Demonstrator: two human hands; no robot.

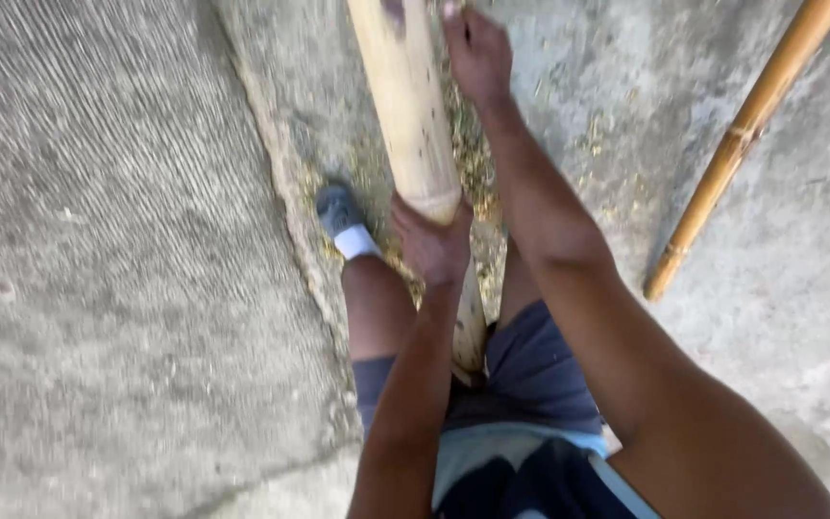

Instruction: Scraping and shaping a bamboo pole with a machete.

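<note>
- Rough grey concrete floor filled the head view, with a seam running down it and pale shavings scattered around the work.
- I saw the thick bamboo pole slanting from the top edge down between the person's legs, its lower end by the dark shorts.
- My left hand was wrapped around the pole at a node, holding it.
- My right hand was up beside the pole; I could not tell whether it gripped anything, as blur hid the fingers.
- A grey shoe stood just beside the pole.
- A thinner bamboo stick lay well apart, to the right.
- I judged the round pole could roll or slip from the single grip and strike the foot.
</note>
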